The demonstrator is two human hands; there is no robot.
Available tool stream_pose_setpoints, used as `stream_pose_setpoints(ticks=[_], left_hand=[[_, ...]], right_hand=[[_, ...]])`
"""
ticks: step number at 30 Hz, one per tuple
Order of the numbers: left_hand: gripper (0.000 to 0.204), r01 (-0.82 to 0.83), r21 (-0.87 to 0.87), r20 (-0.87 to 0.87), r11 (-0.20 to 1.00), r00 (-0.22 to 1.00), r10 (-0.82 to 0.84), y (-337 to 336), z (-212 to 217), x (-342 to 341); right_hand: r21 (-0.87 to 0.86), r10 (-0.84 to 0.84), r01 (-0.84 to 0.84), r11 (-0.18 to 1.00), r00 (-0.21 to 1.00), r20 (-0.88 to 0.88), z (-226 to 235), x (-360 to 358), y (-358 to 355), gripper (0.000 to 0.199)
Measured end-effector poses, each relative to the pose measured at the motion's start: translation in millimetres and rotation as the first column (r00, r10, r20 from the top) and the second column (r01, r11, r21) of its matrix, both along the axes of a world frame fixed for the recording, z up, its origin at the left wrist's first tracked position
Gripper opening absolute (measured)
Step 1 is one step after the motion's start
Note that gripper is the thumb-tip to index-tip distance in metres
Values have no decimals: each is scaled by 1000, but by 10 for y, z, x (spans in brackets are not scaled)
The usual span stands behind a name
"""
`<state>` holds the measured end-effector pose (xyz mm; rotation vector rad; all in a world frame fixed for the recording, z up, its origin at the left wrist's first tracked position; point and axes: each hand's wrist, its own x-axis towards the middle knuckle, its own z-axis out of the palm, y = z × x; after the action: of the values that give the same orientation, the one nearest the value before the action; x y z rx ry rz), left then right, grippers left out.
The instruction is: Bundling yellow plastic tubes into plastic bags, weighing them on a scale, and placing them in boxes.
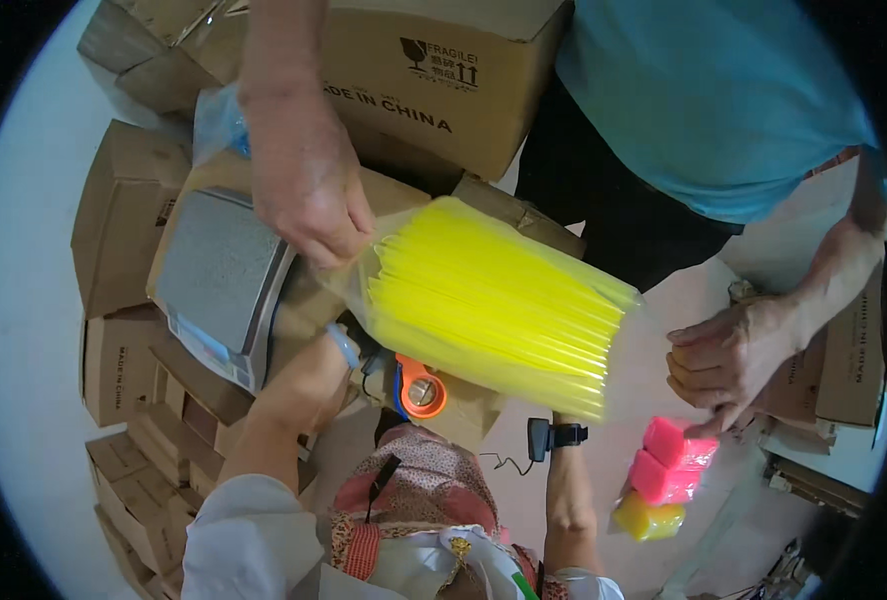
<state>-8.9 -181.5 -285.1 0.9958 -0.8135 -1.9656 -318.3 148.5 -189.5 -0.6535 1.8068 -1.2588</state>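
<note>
A clear plastic bag full of thin bright yellow tubes (489,300) lies slantwise in front of me. My left forearm (289,400), with a pale blue wristband, reaches up to the bag's near left side. My right forearm (569,500), with a black device strapped at the wrist, ends under the bag's near right edge. The bag hides the fingers of both my hands, so their grip does not show. A co-worker's hand (319,200) pinches the bag's left end. The co-worker's other hand (734,360) hangs off its right end, fingers curled.
A scale (219,270) with a grey metal plate stands at left. An orange and blue tool with a round metal centre (423,393) lies below the bag. Pink packs (672,460) and a yellow pack (651,517) are at lower right. Cardboard boxes (444,85) surround the work spot.
</note>
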Motion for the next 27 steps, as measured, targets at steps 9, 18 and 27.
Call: stream_pose_setpoints(ticks=[9,18,27], left_hand=[[17,117,-685,545,719,737,399,915,1857,99],[58,752,-658,714,-48,642,277,1284,2223,-761],[71,783,-620,720,-56,596,356,1032,2016,-894]], right_hand=[[-110,53,-157,981,775,-630,1476,142,-617,14],[118,219,-635,763,82,-972,1961,293,-2009,36],[304,284,-605,736,-131,-950,1802,7,-2327,12]])
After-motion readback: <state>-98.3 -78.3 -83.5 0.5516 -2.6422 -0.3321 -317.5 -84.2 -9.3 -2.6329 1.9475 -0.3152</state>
